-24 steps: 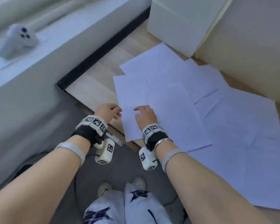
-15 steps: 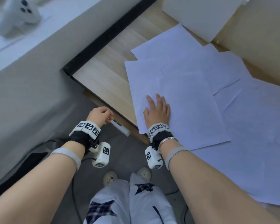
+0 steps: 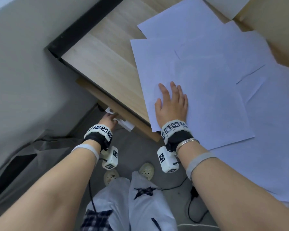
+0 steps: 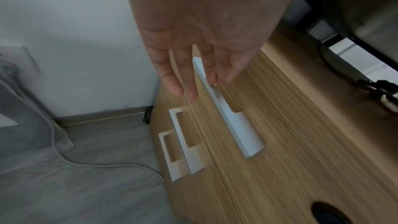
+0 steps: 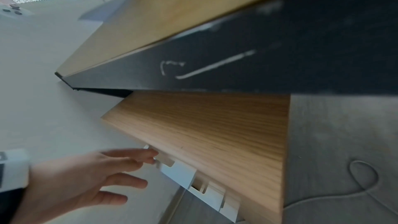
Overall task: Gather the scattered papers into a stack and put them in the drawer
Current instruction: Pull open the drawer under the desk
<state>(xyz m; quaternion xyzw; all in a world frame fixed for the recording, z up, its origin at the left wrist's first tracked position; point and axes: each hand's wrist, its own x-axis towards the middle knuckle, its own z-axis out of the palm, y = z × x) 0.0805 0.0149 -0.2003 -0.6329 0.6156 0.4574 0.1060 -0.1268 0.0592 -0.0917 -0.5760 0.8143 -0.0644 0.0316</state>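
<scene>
Several white paper sheets [image 3: 207, 72] lie overlapped and scattered on the wooden desk [image 3: 110, 52]. My right hand [image 3: 171, 99] lies flat on the nearest sheet, fingers straight, close to the desk's front edge. Below that edge my left hand [image 3: 111, 119] reaches the white handle [image 3: 125, 125] of the top drawer. In the left wrist view its fingers [image 4: 172, 81] are straight, their tips at the top handle [image 4: 228, 115]. The right wrist view shows the left hand [image 5: 129, 161] touching the handle [image 5: 178, 171] on the wooden drawer front [image 5: 215, 125]. The drawer looks closed.
Two more white handles [image 4: 183, 142] sit on the drawers below. A white box [image 3: 223, 5] stands at the desk's back, a cream panel [image 3: 277, 27] at the right. A grey wall [image 3: 23, 72] runs close on the left. Cables [image 3: 190, 207] lie on the grey floor by my feet [image 3: 146, 170].
My left hand dropped from the desk's edge to the drawer handle and straightened its fingers. My right hand went flat onto the near sheet and stays there.
</scene>
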